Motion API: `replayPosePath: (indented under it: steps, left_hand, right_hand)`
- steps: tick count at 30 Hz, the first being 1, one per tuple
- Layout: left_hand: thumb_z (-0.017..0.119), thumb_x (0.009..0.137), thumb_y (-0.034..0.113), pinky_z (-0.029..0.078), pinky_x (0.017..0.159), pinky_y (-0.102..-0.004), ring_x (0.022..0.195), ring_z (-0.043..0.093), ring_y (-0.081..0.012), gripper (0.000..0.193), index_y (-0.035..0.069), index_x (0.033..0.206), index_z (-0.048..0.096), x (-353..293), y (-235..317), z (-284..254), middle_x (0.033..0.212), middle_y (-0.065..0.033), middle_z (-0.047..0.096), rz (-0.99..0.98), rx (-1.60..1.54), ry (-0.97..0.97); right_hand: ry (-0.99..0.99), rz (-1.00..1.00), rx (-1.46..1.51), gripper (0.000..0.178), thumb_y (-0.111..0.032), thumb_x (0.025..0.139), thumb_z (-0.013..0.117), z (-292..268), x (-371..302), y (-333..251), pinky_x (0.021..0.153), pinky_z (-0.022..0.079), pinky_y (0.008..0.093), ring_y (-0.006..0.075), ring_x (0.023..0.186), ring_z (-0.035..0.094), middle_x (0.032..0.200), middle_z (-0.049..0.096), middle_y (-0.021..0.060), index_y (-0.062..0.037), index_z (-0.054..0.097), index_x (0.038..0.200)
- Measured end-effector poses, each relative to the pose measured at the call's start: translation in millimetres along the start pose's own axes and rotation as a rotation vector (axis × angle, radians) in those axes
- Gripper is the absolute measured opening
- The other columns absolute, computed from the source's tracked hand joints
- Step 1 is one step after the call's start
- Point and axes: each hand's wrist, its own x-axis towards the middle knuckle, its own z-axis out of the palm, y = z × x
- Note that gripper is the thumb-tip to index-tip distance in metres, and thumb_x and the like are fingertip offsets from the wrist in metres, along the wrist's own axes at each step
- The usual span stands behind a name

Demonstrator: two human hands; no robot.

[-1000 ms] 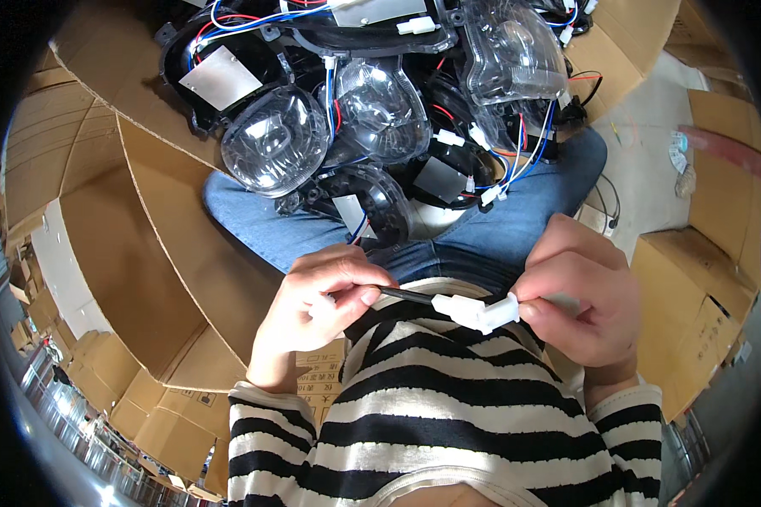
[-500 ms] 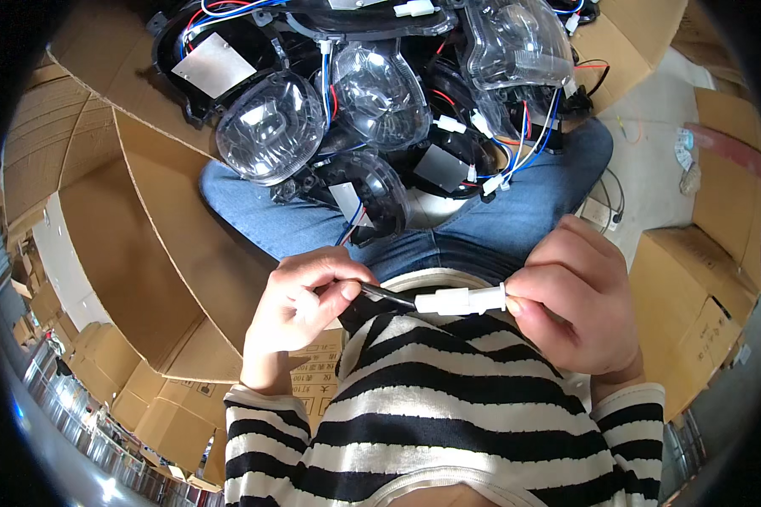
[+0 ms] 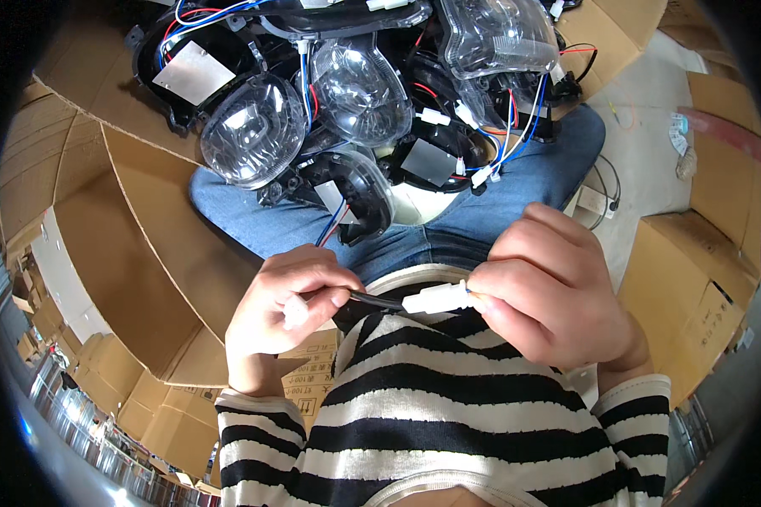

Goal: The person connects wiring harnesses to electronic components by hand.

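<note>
In front of my striped top, my left hand [image 3: 289,296] pinches a thin black cable [image 3: 376,300] between thumb and forefinger. A small white piece [image 3: 295,311], perhaps another connector, shows among the curled fingers of that hand. To the right, the cable meets a white plastic connector [image 3: 435,298]. My right hand [image 3: 554,291] has its thumb and forefinger closed at the connector's right end, partly covering it. Beyond my hands, several clear headlamps with black housings lie over my lap; one headlamp [image 3: 254,131] is at the left, another [image 3: 362,91] beside it.
Blue, red and white wires [image 3: 516,139] with white plugs trail from the headlamps. An open cardboard box [image 3: 156,253] stands at my left, and another carton [image 3: 689,296] at my right. A black cord [image 3: 610,190] lies on the grey floor near my right knee.
Both hands and the connector have shifted slightly left, along with the whole view. My right fingers now cover the connector's right end more, and a white piece has come into sight in my left hand.
</note>
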Motion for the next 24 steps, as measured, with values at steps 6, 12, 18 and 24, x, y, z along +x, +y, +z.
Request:
replayPosePath:
  steps: [6, 12, 18, 24]
  left_hand:
    - [0.056, 0.07, 0.002, 0.037, 0.049, -0.0272, 0.055, 0.049, -0.0169, 0.006, 0.0, 0.074, 0.058, -27, 12, 3, 0.064, -0.0084, 0.054, -0.043, -0.057, 0.211]
    - [0.041, 0.082, 0.015, 0.022, 0.048, -0.0264, 0.051, 0.026, -0.0111, 0.023, 0.006, 0.061, 0.038, -107, 62, -52, 0.053, -0.0004, 0.026, 0.387, -0.157, 1.671]
    - [0.05, 0.077, 0.01, 0.034, 0.054, -0.0244, 0.057, 0.039, -0.0117, 0.012, -0.001, 0.077, 0.056, -228, 60, -136, 0.059, -0.0006, 0.039, 0.316, 0.576, 1.831]
    - [0.049, 0.08, 0.017, 0.035, 0.049, -0.019, 0.058, 0.045, -0.0062, 0.017, 0.004, 0.085, 0.058, -208, -102, -137, 0.068, 0.0006, 0.052, -0.528, 0.311, 1.497]
  right_hand:
    - [0.065, 0.094, 0.238, 0.012, 0.001, 0.063, 0.059, 6, -1, 1, 0.047, 0.036, 0.0289, 0.0206, 0.057, 0.046, 0.066, 0.047, 0.0057, -0.0038, 0.053, 0.072]
    - [0.061, 0.22, 0.329, 0.014, 0.001, 0.065, 0.058, 10, -17, 8, 0.05, 0.038, 0.0283, 0.0201, 0.058, 0.048, 0.068, 0.051, 0.0073, -0.0036, 0.057, 0.078]
    - [-0.057, 0.277, 0.45, 0.011, 0.004, 0.066, 0.057, 34, -15, 5, 0.046, 0.035, 0.024, 0.0138, 0.053, 0.046, 0.064, 0.05, 0.0053, -0.0026, 0.055, 0.074]
    - [-0.104, 0.271, 0.444, 0.01, 0.002, 0.067, 0.059, 42, -8, 2, 0.051, 0.038, 0.0303, 0.0215, 0.057, 0.048, 0.065, 0.05, 0.0082, -0.0013, 0.051, 0.072]
